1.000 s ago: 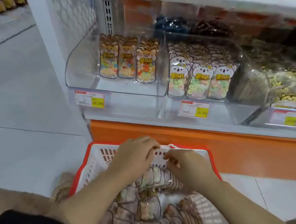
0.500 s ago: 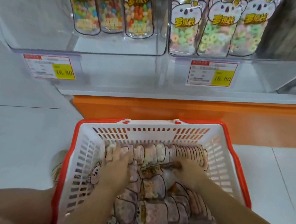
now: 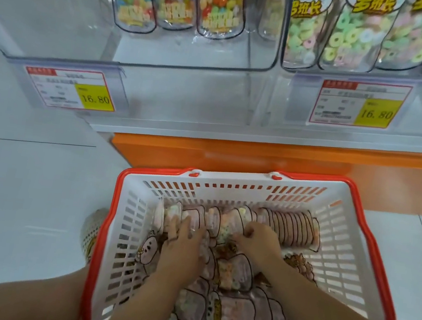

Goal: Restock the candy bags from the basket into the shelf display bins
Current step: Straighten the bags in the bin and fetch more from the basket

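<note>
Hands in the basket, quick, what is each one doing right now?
Left hand: fingers among the candy bags, grip cannot be told.
Right hand: curled round candy bags.

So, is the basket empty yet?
No: candy bags cover most of the basket floor, with a packed row along its far wall.

Your basket (image 3: 241, 184) is hard white plastic, with smooth, slightly shiny lattice walls and a glossy orange-red rim. The candy bags (image 3: 238, 273) in it are thin clear film with print, and they catch the light. The display bin (image 3: 62, 19) above is clear rigid plastic, smooth and reflective. The price label (image 3: 71, 90) looks like matt paper behind a clear holder. The floor tiles (image 3: 26, 189) are pale and polished, and the orange shelf base (image 3: 231, 160) is smooth.
</note>
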